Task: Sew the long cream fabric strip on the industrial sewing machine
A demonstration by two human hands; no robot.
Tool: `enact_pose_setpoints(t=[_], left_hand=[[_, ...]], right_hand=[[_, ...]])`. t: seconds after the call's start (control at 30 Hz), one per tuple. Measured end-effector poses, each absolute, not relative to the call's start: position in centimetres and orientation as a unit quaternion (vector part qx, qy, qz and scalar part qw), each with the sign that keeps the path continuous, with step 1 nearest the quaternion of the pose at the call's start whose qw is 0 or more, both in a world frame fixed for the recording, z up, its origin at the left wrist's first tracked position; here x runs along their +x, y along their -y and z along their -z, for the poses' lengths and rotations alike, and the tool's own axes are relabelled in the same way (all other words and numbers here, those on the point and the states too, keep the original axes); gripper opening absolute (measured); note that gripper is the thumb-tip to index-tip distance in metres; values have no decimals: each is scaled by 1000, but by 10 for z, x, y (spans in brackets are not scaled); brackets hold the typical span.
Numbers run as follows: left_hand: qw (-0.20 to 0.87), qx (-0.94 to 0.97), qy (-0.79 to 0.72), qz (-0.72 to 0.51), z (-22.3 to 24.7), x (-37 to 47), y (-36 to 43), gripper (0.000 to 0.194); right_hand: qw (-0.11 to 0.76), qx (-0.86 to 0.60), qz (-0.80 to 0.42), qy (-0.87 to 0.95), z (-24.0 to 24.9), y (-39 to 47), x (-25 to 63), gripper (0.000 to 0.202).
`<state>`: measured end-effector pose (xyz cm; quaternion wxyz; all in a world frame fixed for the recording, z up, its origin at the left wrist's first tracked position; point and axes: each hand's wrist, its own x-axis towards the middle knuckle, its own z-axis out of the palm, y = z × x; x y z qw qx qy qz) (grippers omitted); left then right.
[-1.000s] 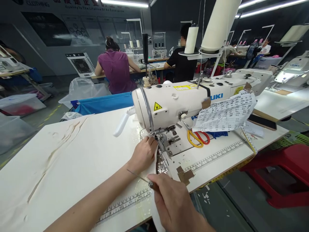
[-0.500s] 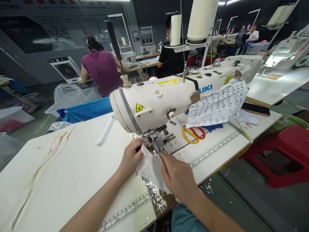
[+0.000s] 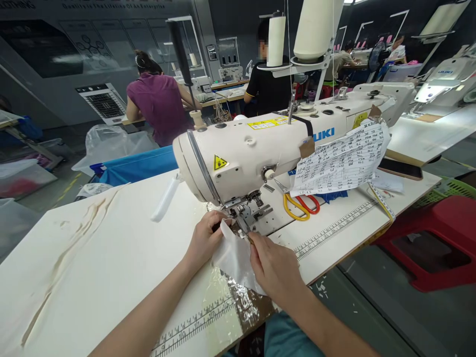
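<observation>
A piece of thin white fabric (image 3: 235, 258) lies below the needle area of a white sewing machine (image 3: 230, 153), its upper end close to the presser foot. My left hand (image 3: 206, 238) pinches the fabric's upper left edge between thumb and fingers, just left of the needle area. My right hand (image 3: 273, 265) is closed at the fabric's right side, its fingertips beside a small white piece near the machine's foot. What those fingers grip is too small and hidden to make out. The fabric's lower right part runs under my right hand.
Yellow and red-handled scissors (image 3: 297, 207) lie right of the needle area. A handwritten sheet (image 3: 340, 161) hangs on the machine. A phone (image 3: 401, 168), a tape measure (image 3: 382, 202) and a white tube-like object (image 3: 166, 199) rest on the table. A red stool (image 3: 446, 223) stands at right.
The whole view has shifted slightly, so things sit a little further right. Both hands stay at the fabric near the needle, with hardly any movement.
</observation>
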<state>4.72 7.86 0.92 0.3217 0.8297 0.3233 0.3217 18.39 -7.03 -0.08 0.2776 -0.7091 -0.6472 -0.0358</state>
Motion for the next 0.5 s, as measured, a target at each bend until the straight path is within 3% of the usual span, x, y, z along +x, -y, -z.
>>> enact_pose_setpoints(t=[0.5], left_hand=[[304,841,-315,-318,-8,47,-79,28]], right_hand=[[255,-710,25,656,-1,69,181,30]])
